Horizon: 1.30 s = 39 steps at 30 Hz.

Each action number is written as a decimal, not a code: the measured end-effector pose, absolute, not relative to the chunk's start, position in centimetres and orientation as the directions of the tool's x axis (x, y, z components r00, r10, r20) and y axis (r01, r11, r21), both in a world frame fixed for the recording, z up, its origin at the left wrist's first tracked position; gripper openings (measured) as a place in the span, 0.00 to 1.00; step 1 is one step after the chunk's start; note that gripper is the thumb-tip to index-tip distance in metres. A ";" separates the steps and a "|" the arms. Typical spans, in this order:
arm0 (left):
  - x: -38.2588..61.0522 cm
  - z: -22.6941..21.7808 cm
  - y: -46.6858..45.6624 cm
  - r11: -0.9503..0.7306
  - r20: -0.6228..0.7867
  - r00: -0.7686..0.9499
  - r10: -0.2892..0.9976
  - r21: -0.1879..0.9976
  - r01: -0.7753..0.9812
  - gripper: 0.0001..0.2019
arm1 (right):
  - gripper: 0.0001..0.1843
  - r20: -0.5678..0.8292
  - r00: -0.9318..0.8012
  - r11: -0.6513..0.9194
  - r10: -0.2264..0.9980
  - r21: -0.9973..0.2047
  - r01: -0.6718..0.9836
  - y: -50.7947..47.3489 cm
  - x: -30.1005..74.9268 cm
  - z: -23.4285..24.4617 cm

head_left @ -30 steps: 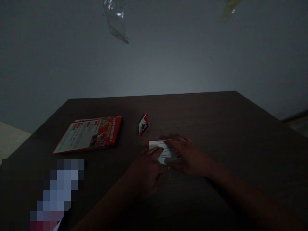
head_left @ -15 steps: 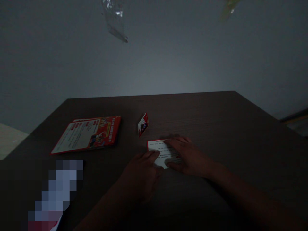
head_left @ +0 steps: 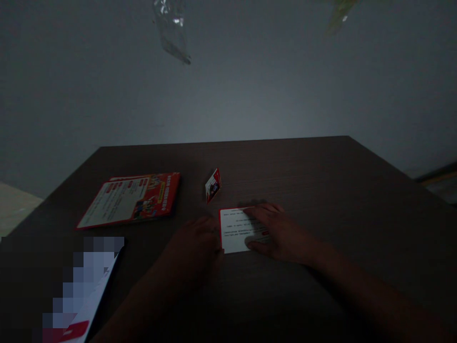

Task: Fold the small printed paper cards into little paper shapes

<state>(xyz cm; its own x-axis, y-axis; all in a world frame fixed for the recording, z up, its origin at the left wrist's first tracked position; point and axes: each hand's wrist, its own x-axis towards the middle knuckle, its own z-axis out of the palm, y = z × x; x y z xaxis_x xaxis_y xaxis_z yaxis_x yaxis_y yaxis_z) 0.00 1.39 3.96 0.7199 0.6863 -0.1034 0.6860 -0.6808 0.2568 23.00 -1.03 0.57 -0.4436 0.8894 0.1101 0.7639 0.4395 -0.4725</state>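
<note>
A white printed sheet with a red border (head_left: 232, 233), folded or card-like, lies on the dark table in front of me. My right hand (head_left: 276, 233) rests flat on its right part, fingers and thumb apart, covering some print. At the sheet's left edge is my left hand (head_left: 196, 245), its fingers bent inward and its thumb near the lower left corner. Shadow hides whether those fingers hold anything. Just beyond the sheet, a small folded red-and-white card (head_left: 213, 186) stands tilted on the table.
To the left lies a red-and-white printed booklet or stack of sheets (head_left: 121, 200). A bright screen-like object, partly pixelated (head_left: 96, 290), is at the lower left. The table (head_left: 285, 166) meets a grey wall, where a clear plastic bag (head_left: 173, 33) hangs.
My left hand has slid left off the sheet's printed face to its left edge, uncovering more print. The right hand has stayed in place.
</note>
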 end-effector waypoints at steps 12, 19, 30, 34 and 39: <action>1.7 1.1 1.3 -0.676 -0.028 0.718 0.695 0.315 0.667 0.16 | 0.36 0.122 -0.435 0.437 0.892 -0.476 0.763 -1.0 22.9 0.4; 1.5 0.8 1.7 -0.657 -0.038 0.702 0.711 0.318 0.683 0.16 | 0.38 0.090 -0.399 0.389 0.912 -0.497 0.776 -1.0 24.5 -0.1; 1.3 0.5 1.7 -0.672 -0.025 0.710 0.704 0.299 0.677 0.17 | 0.49 -0.064 -0.332 0.255 0.941 -0.511 0.821 -1.0 28.0 0.3; 1.3 0.5 1.6 -0.695 0.009 0.724 0.690 0.287 0.659 0.18 | 0.49 -0.084 -0.304 0.216 0.949 -0.528 0.821 -0.9 28.9 0.4; 1.8 0.3 1.3 -0.711 0.064 0.730 0.680 0.298 0.637 0.20 | 0.53 -0.043 -0.369 0.279 0.929 -0.573 0.771 -0.7 29.5 0.0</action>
<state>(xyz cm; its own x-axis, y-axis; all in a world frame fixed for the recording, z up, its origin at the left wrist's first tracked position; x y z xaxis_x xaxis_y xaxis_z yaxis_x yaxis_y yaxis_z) 1.83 1.31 0.33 0.7301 0.6803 0.0635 0.6366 -0.7111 0.2985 29.51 -0.69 0.00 -0.3687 0.9285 -0.0432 0.7708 0.2794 -0.5726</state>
